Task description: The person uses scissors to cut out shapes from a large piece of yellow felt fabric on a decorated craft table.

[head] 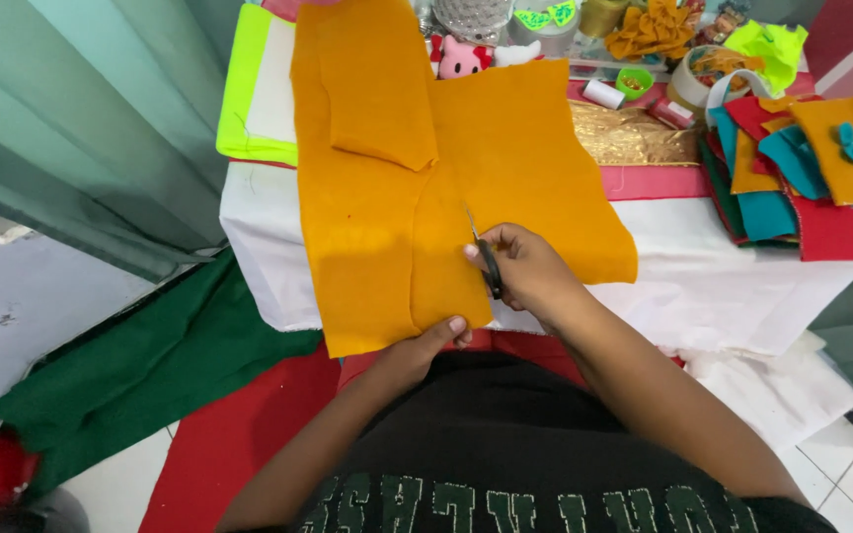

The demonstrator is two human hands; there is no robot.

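Scissors, small with black handles (487, 265), sit in my right hand (530, 276), fingers curled shut through the loops, blades pointing away from me into the big sheet of orange felt (505, 178). Felt lies flat over the white cloth-covered surface (723, 286), near edge hanging toward my lap. Cut runs up from that edge; a long strip of orange felt (367, 247) lies partly parted on the left. My left hand (425, 347) pinches the felt's lower edge, thumb on top, fingers closed under it. Step in hand, as I judge it: mid-cut, not yet through. Next snip calls for a taut hold and blades kept in line with the slit. Stack of red, teal and orange felt pieces (802, 178) sits well apart at right.
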